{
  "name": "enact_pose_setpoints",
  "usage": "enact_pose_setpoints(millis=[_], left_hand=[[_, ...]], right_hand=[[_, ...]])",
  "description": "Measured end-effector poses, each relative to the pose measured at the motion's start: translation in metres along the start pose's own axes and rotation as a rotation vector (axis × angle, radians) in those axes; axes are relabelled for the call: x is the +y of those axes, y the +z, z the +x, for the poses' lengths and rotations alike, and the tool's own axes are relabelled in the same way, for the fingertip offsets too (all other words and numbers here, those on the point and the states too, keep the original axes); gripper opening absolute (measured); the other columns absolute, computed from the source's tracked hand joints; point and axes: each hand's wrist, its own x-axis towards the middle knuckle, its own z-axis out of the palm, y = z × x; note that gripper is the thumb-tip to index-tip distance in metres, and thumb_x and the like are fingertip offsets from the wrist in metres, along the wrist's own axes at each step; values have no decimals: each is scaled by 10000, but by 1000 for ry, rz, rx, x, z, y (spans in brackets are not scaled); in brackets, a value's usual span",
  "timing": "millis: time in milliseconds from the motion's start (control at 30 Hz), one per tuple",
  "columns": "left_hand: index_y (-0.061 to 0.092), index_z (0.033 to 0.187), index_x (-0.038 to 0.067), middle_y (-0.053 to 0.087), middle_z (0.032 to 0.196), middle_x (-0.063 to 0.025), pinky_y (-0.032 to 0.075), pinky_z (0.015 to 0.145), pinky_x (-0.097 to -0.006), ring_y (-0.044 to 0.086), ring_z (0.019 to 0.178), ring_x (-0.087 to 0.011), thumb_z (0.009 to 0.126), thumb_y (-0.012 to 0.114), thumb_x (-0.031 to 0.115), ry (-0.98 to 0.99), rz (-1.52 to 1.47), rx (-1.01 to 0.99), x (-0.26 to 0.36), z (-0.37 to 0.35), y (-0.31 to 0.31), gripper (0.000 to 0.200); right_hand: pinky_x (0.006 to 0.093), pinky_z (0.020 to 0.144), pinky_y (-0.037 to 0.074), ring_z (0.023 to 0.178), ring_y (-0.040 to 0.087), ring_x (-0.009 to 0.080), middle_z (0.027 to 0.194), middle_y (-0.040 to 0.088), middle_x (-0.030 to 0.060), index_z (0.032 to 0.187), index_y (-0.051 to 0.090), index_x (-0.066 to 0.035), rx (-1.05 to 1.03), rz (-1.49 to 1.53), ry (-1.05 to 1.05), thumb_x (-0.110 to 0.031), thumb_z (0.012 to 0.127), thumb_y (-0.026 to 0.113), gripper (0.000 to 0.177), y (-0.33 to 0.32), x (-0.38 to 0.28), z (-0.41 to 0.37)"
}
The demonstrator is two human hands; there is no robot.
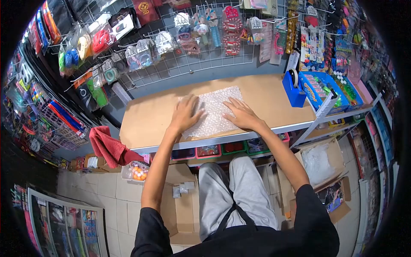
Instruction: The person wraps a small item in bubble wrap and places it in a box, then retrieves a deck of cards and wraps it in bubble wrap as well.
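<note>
A clear, rectangular sheet of bubble wrap (214,109) lies flat on the light-brown wooden table (150,118), about midway along its length. The near edge of the sheet comes up to the near edge of the table. Its longer side seems to run left to right, in line with the table's front. The whole sheet is turned slightly, so its far right corner points farther back than its far left one.

Both hands rest on it, palms down. The left hand (186,113) lies open and flat over the sheet's left part, fingers spread and pointing away toward the far wall, gripping nothing. The right hand (240,113) lies just as flat on the right part, its fingers splayed and angled toward the far left, and it closes on nothing either. A strip of bare wrap shows between the two hands.

On the right end of the table stands a blue tape dispenser (293,88), with a blue cardboard display box of small coloured goods (317,89) just beside it. A red cloth (107,146) hangs off the table's near left corner. A white wire grid hung with packaged trinkets (192,68) covers the far wall.
</note>
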Motion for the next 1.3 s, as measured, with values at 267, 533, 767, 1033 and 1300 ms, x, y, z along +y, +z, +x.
enact_pose_setpoints(millis=[267, 533, 767, 1033, 1300], left_hand=[[360, 1499, 109, 279, 1575, -157, 95, 1180, -571, 217, 1469, -340, 907, 440, 661, -79, 49, -240, 4, 8, 16, 813], [335, 1514, 124, 278, 1586, -98, 79, 1196, -525, 227, 1473, -279, 889, 434, 700, -84, 72, -179, 3, 7, 18, 856], [326, 1516, 133, 288, 1582, -94, 100, 1201, -505, 238, 1470, -269, 899, 454, 672, -104, 86, -167, 5, 6, 17, 829], [442, 1441, 124, 371, 1540, -94, 131, 1192, -515, 282, 1452, -282, 874, 503, 667, -95, 45, -130, 6, 7, 17, 787], [474, 1424, 145, 386, 1532, -94, 153, 1187, -519, 300, 1442, -293, 889, 525, 629, -98, 43, -117, 7, 7, 14, 723]], right_hand=[[461, 1188, 191, 1432, 283, 361, 1528, 322, 229, 1455, 397, -75, 12, -11, 117, -491, 961, 478, 651, 1, -9, 2], [444, 1179, 220, 1420, 305, 363, 1522, 336, 226, 1445, 400, -32, 103, -45, 168, -495, 949, 504, 687, 8, -15, 8], [454, 1177, 218, 1419, 306, 355, 1509, 350, 239, 1429, 401, 11, 118, -16, 164, -512, 949, 491, 716, 9, -11, 7], [435, 1195, 185, 1440, 277, 328, 1526, 332, 220, 1436, 374, 19, 150, -21, 177, -495, 950, 502, 718, 18, -7, 9], [448, 1180, 209, 1421, 309, 332, 1490, 383, 228, 1392, 426, 34, 171, -23, 154, -464, 949, 516, 673, 15, -11, 8]])
